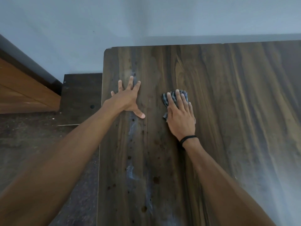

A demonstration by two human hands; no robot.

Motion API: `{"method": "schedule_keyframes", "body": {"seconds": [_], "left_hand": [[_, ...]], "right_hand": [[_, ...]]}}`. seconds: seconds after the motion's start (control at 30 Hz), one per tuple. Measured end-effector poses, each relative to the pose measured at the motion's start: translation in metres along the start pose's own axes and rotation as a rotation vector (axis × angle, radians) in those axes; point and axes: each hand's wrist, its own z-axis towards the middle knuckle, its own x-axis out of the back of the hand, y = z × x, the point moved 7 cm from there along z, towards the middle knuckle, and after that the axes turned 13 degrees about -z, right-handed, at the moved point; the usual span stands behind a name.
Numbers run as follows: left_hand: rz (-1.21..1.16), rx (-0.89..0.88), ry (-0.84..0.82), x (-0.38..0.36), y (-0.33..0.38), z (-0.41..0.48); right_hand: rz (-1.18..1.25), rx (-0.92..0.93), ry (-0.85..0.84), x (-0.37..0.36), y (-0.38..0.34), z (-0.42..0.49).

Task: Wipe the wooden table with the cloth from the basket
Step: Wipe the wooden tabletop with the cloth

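A dark wooden table (228, 103) with streaky grain fills the right and middle of the head view. A pale smear and several dark spots run down its left part. My right hand (180, 115) lies flat with straight fingers on a crumpled grey striped cloth (166, 99) and presses it to the tabletop. Most of the cloth is hidden under the palm. My left hand (128, 99) rests spread and flat on the wood near the table's left edge, holding nothing. The basket is out of view.
A pale wall (146, 22) runs right behind the table's far edge. Left of the table lies a dark stone floor (32, 136) with a low dark step (81, 95). A brown wooden door (21, 90) stands at the far left.
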Motion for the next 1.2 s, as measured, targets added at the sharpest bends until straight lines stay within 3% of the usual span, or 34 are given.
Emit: {"method": "schedule_keyframes", "body": {"seconds": [0.07, 0.2, 0.37, 0.53, 0.7, 0.87, 1.03, 1.13, 1.2], "left_hand": [[0.017, 0.002, -0.015, -0.007, -0.003, -0.003], [0.012, 0.024, -0.006, -0.007, -0.003, -0.002], [0.014, 0.041, 0.003, -0.006, -0.002, -0.004], [0.021, 0.043, -0.006, -0.004, -0.001, -0.003], [0.032, 0.058, -0.026, -0.003, 0.000, -0.004], [0.033, 0.066, -0.052, -0.004, 0.005, -0.003], [0.024, 0.052, -0.052, -0.005, 0.000, -0.001], [0.016, 0.031, -0.059, -0.006, 0.002, -0.002], [0.020, 0.023, -0.056, -0.005, 0.003, -0.004]], "right_hand": [[0.021, -0.096, 0.016, 0.000, -0.011, -0.006], [0.021, 0.053, 0.005, -0.005, -0.040, -0.034], [0.069, 0.014, -0.035, -0.003, -0.040, -0.038], [0.046, 0.153, -0.058, -0.003, -0.033, -0.054], [0.084, -0.084, -0.039, -0.002, -0.025, -0.049], [0.056, 0.023, -0.045, -0.001, -0.029, -0.057], [0.067, -0.195, 0.010, 0.000, -0.031, -0.041], [0.026, -0.084, 0.007, -0.002, -0.025, -0.049], [0.001, -0.131, 0.016, 0.000, -0.005, -0.056]]}}
